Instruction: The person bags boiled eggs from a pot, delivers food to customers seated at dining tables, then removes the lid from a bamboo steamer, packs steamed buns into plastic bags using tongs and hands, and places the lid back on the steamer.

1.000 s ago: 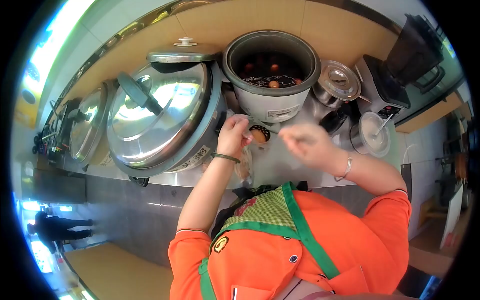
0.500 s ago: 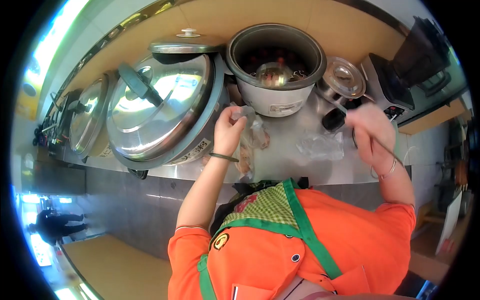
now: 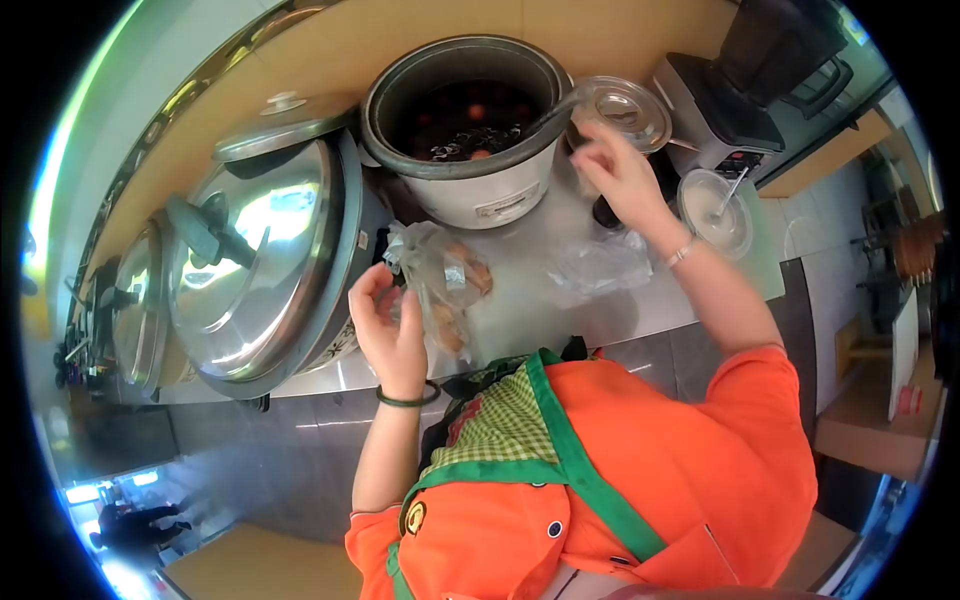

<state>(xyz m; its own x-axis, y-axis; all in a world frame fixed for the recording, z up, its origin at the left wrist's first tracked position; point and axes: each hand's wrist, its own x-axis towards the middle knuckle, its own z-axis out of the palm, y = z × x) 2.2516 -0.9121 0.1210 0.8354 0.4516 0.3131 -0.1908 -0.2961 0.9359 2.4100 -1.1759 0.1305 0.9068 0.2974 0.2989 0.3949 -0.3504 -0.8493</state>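
Note:
My left hand (image 3: 390, 330) is open, its thumb and fingers apart and curved, just beside a clear plastic bag (image 3: 432, 250) with brown pieces in it on the steel counter. My right hand (image 3: 622, 178) is open with loosely bent fingers, right of a large rice-cooker-style pot (image 3: 475, 200). Dark liquid (image 3: 475, 115) with round reddish pieces fills part of that pot. A ladle (image 3: 552, 114) leans against the pot's right rim, its bowl hidden, apart from my right fingers. Below my right hand lies a crumpled clear plastic bag (image 3: 602, 265).
Big lidded cookers (image 3: 255, 260) stand at the left, with a loose metal lid (image 3: 285, 130) behind. At the right are a small lidded steel pot (image 3: 625, 112), a clear tub (image 3: 715, 215) with a spoon, and a blender (image 3: 770, 60). A person (image 3: 140, 525) shows far off at lower left.
My right hand has let go of the ladle, which now leans in the pot, and moved left. My left hand has let go of the clear plastic and come lower. The whole view has shifted.

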